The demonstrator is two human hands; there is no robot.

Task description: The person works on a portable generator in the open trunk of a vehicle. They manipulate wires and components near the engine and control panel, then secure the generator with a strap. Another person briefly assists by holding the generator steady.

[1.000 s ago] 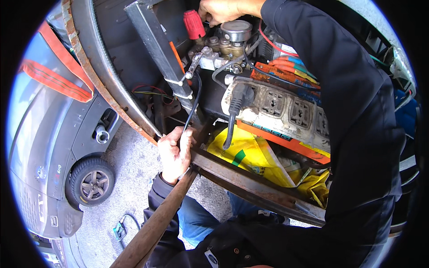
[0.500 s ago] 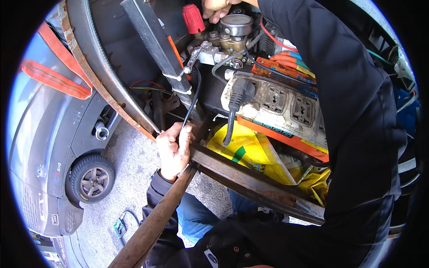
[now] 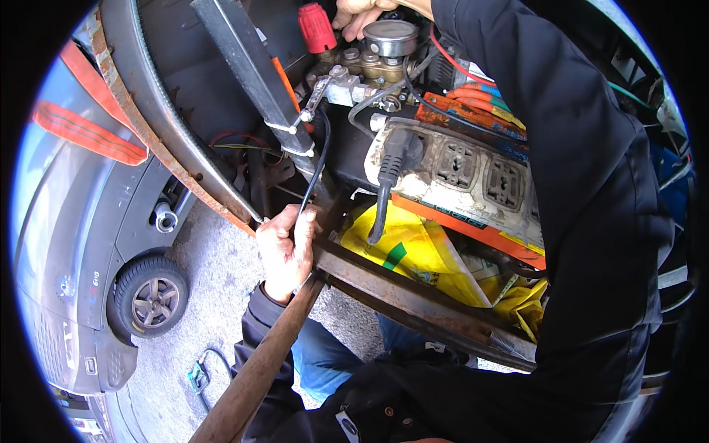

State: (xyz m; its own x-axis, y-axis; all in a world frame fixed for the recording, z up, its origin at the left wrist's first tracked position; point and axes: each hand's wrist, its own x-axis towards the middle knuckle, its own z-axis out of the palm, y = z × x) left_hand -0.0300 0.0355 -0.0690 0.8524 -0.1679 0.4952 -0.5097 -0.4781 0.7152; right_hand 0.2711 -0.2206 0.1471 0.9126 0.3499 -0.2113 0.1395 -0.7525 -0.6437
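My left hand (image 3: pixel 286 247) is closed at the corner of a rusty steel frame (image 3: pixel 413 292). A thin black hose (image 3: pixel 323 159) runs down from a brass pump (image 3: pixel 384 71) and passes between its thumb and fingers. My right hand (image 3: pixel 360 16) reaches across to the far side of the pump, beside a red ribbed knob (image 3: pixel 316 29) and a round metal gauge (image 3: pixel 391 37). Its fingers are curled, and their tips are partly hidden behind the fittings. A small metal lever (image 3: pixel 316 96) sits on the pump's valve, above the hose.
A dirty white power strip (image 3: pixel 443 164) with a black plug (image 3: pixel 391 166) lies right of the hose, above a yellow bag (image 3: pixel 402 244). A rusty pole (image 3: pixel 258 362) slants below my left hand. A dark square post (image 3: pixel 255 66) rises beside the pump. A grey vehicle (image 3: pixel 74 258) stands left.
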